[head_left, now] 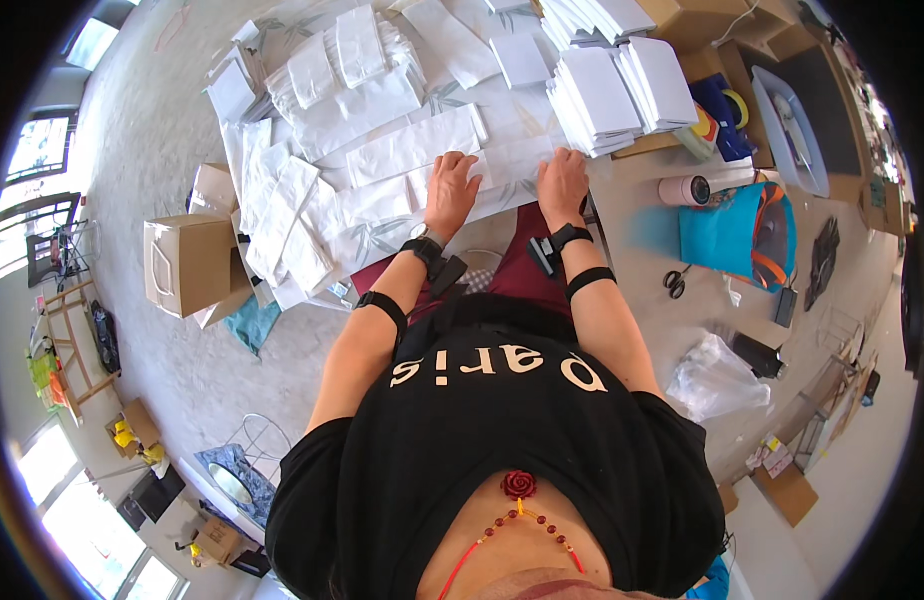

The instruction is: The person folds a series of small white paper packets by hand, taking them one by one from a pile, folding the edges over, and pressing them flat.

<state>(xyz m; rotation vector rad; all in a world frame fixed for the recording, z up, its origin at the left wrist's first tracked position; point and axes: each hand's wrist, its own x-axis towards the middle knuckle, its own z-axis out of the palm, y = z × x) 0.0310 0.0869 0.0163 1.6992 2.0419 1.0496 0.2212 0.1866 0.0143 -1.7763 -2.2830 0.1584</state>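
Observation:
A flat, translucent white bag or sleeve [522, 162] lies at the near edge of the table, stretched between my two hands. My left hand [452, 192] rests on its left end with the fingers spread and bent slightly. At its right end my right hand [562, 187] lies with fingers extended over the edge. Beside my left hand are more flat white sleeves [377, 200], and another long one [412, 145] lies just beyond. Whether the sleeve holds anything cannot be seen.
Piles of white sleeves [287, 220] cover the table's left side. Stacks of white folded packets [594, 95] stand at the far right, near a blue bin [787, 130]. A turquoise bag [727, 235], pink cylinder [684, 190] and scissors [674, 284] are to my right. Cardboard boxes [192, 265] stand left.

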